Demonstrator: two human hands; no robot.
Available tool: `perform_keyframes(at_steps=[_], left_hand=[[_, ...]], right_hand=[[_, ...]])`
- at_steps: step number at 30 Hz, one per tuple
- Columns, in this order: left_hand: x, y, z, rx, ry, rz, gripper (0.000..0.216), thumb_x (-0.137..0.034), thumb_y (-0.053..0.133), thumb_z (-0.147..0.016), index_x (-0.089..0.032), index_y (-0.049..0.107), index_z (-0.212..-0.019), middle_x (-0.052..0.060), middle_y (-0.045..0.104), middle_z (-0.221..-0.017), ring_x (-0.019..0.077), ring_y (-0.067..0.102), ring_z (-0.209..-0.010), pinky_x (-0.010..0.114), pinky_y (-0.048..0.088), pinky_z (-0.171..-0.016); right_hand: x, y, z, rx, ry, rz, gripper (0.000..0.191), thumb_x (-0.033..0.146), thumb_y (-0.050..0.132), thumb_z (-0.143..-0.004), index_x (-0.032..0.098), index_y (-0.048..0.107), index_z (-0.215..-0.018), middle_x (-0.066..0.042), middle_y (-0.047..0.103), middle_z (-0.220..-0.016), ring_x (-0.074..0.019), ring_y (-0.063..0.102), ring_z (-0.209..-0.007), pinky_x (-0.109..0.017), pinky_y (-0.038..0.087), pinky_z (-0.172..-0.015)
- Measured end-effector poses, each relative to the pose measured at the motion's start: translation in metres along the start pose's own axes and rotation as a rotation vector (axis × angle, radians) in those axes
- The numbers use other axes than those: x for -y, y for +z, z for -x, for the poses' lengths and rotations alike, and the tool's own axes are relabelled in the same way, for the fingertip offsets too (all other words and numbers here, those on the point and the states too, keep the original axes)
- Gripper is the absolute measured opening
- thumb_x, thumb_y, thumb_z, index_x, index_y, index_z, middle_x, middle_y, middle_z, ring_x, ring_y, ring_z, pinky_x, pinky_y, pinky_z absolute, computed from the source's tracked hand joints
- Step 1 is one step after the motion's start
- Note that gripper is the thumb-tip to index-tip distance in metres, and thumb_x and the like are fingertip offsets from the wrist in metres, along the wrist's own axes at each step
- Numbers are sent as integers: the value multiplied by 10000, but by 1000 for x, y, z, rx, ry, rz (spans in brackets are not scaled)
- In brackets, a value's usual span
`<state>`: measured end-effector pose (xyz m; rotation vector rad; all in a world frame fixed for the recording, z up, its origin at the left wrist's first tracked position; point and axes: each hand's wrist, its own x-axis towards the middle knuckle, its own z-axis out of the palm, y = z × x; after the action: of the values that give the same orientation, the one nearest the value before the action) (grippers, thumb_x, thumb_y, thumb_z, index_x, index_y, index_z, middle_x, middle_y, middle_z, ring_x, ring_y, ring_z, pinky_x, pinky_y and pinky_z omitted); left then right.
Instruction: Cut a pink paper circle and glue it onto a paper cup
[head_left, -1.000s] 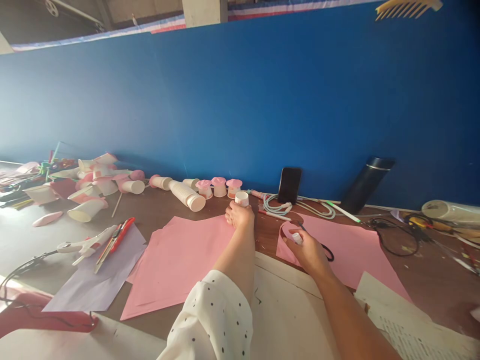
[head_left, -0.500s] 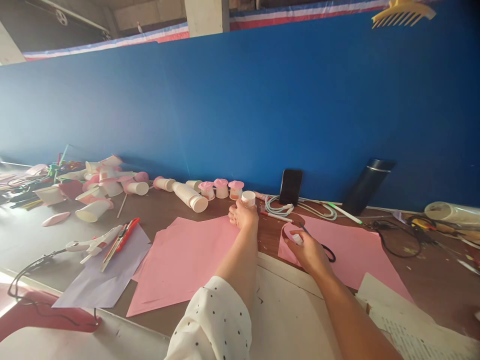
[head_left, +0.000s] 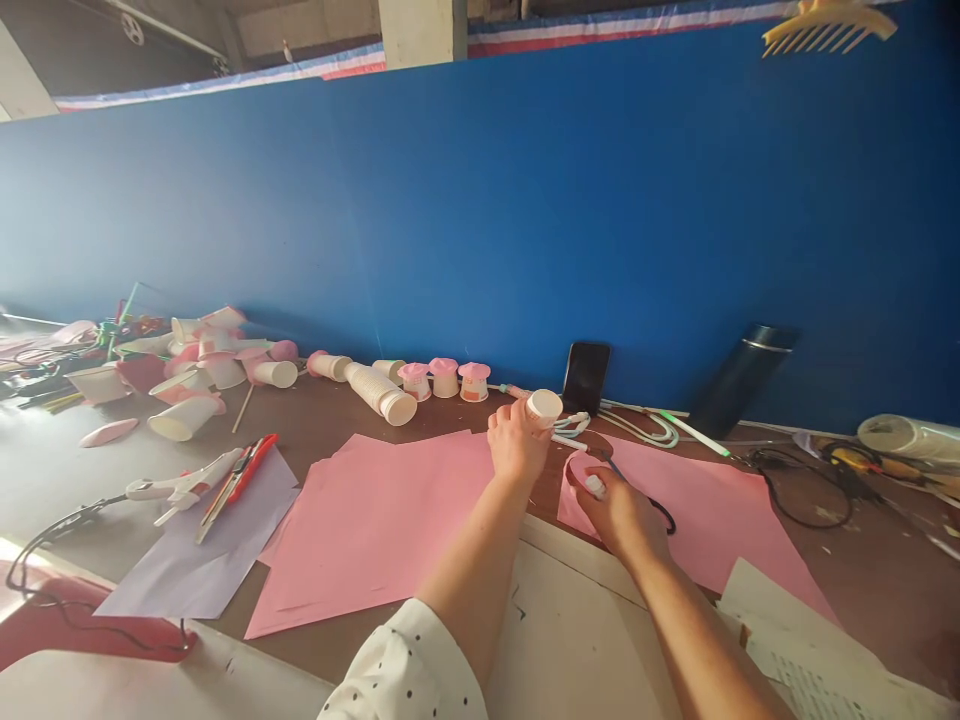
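My left hand [head_left: 519, 440] is closed round a small white paper cup [head_left: 544, 404], held tilted above the dark table. To its right, my right hand [head_left: 619, 510] is closed on a curved pink paper piece [head_left: 577, 468]. A small white object [head_left: 595, 487] shows at its fingertips, too small to name. Under that hand lies a pink paper sheet [head_left: 720, 500], with a black loop [head_left: 664, 515] beside the fingers. Left of the cup stand several small cups with pink paper tops [head_left: 444, 378].
Stacked pink sheets [head_left: 375, 520] lie left of my arms, near a red utility knife [head_left: 238, 485] and a glue gun [head_left: 187, 485]. A sleeve of nested cups [head_left: 379, 393] rests behind. A phone [head_left: 585, 377] and a dark bottle [head_left: 742, 380] lean on the blue partition [head_left: 480, 200].
My left hand has moved right with the paper cup, away from the row of pink-topped cups and closer to my right hand. My right hand stays nearly in place.
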<state>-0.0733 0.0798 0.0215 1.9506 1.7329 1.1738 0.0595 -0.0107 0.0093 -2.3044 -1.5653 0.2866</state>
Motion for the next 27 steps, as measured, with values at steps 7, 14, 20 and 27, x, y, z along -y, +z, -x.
perform_keyframes(at_steps=[7, 14, 20, 27], left_hand=[[-13, 3, 14, 62, 5, 265, 437, -407, 717, -717, -211, 584, -1084, 91, 616, -1093, 249, 544, -1047, 356, 420, -896], [-22, 15, 32, 33, -130, 445, 379, -443, 690, -739, -215, 573, -1018, 66, 625, -1054, 212, 573, -1003, 327, 437, -860], [-19, 20, 32, 13, -190, 441, 382, -410, 691, -743, -203, 578, -1044, 90, 628, -1091, 237, 573, -1062, 349, 435, -896], [-17, 22, 31, -10, -172, 429, 376, -411, 692, -740, -213, 581, -1039, 90, 622, -1090, 243, 565, -1065, 358, 428, -901]], right_hand=[[-7, -6, -3, 70, 35, 37, 441, 434, 498, -813, 254, 629, -1193, -116, 724, -1038, -304, 670, -960, -376, 465, -767], [-7, -10, -4, 73, 54, 88, 395, 428, 483, -818, 268, 644, -1142, -101, 727, -1045, -307, 682, -925, -384, 485, -728], [-2, -8, -4, 29, 45, 97, 540, 655, 349, -862, 266, 648, -1087, -112, 731, -970, -308, 690, -880, -394, 492, -698], [7, 3, -9, 8, 9, 153, 431, 523, 369, -900, 211, 626, -1050, -140, 719, -991, -297, 690, -886, -378, 489, -681]])
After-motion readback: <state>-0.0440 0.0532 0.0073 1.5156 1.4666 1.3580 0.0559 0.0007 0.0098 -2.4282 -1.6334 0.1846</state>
